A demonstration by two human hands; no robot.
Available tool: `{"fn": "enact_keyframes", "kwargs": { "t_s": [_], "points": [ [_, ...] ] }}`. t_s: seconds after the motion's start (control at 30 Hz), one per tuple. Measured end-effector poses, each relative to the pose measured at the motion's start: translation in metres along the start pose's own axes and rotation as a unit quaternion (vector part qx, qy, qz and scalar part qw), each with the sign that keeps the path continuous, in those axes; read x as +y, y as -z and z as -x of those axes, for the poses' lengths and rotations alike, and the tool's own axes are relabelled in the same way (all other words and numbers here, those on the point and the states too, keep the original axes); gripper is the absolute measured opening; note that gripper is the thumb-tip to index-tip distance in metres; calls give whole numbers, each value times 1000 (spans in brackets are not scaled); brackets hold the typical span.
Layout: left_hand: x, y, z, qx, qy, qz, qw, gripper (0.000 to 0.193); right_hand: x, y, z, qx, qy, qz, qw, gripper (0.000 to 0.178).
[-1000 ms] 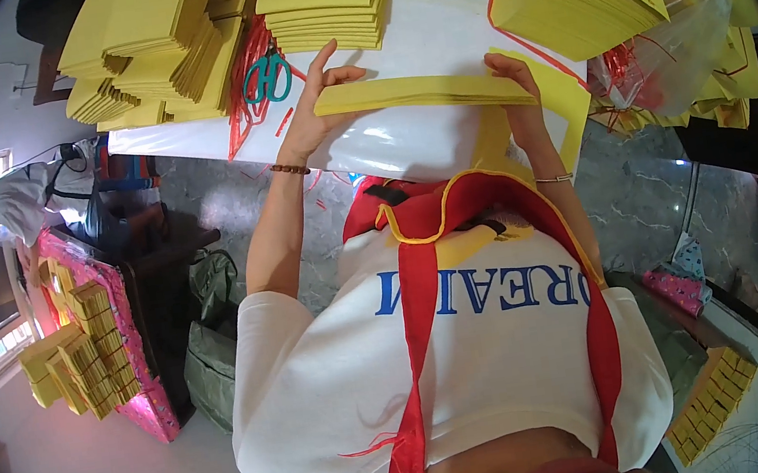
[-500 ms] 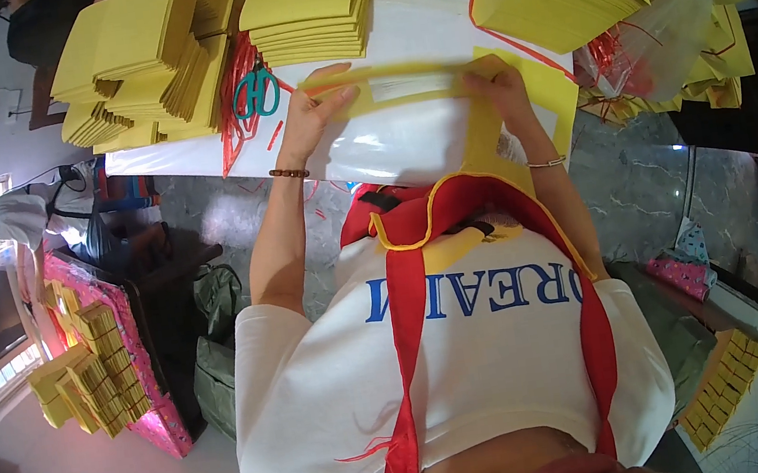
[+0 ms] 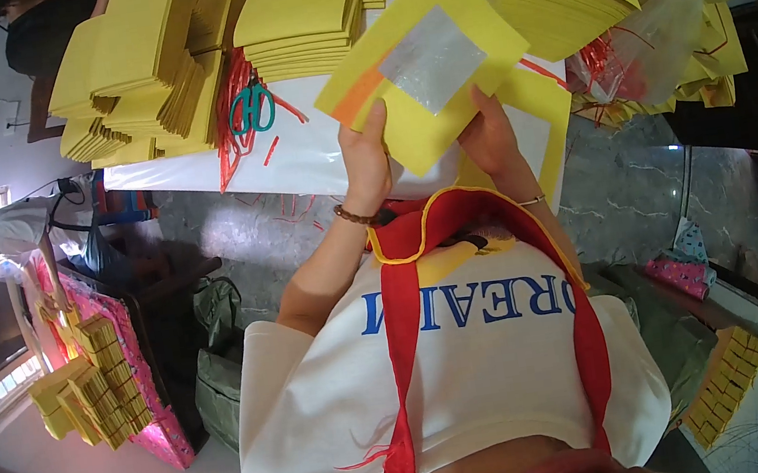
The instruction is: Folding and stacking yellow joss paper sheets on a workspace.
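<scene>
A yellow paper envelope (image 3: 424,68) with a silvery clear window and an orange patch is held up over the near edge of the table, tilted, its face toward me. My left hand (image 3: 366,157) grips its lower left edge, thumb on the front. At the lower right edge my right hand (image 3: 488,136) pinches it the same way. The fingers behind the envelope are hidden. Under my right hand, another yellow windowed envelope (image 3: 555,98) lies on the white tabletop (image 3: 306,155).
Yellow envelope stacks (image 3: 298,22) line the table's far side, with a taller stack (image 3: 549,3) at right. Teal-handled scissors (image 3: 252,108) lie by red strings (image 3: 228,146). A clear plastic bag (image 3: 651,47) sits far right. Another person (image 3: 24,230) works at a pink-covered table (image 3: 146,392).
The envelope was stretched low and nearly edge-on between my hands; now it is raised and turned with its face showing. Both hands have come closer together and nearer to me.
</scene>
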State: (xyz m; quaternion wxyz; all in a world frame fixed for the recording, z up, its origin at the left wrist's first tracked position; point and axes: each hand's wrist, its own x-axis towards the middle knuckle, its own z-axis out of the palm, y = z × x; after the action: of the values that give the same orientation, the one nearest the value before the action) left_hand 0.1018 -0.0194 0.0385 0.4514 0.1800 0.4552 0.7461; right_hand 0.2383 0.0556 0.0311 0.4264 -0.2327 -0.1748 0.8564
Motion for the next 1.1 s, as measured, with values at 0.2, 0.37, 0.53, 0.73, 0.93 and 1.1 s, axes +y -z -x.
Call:
{"fn": "enact_keyframes", "kwargs": {
  "t_s": [0.2,0.37,0.53,0.73,0.93,1.1],
  "points": [
    [37,37,3,-256,-92,-317,909,69,-28,55,-25,-77,-67,126,987,29],
    [43,56,-24,-166,-458,-507,711,68,-27,27,-15,-56,-118,212,968,30],
    [41,69,-17,-312,-407,-660,548,40,-7,25,-8,-61,-161,232,958,37],
    [1,107,-9,-333,-286,-604,665,32,-4,41,17,98,-161,326,926,49],
    [4,104,-12,-305,-209,-557,743,28,-10,43,35,-216,44,636,739,42],
    [3,93,-23,-247,-73,-574,777,25,8,52,19,-33,-81,622,778,39]
  ]
}}
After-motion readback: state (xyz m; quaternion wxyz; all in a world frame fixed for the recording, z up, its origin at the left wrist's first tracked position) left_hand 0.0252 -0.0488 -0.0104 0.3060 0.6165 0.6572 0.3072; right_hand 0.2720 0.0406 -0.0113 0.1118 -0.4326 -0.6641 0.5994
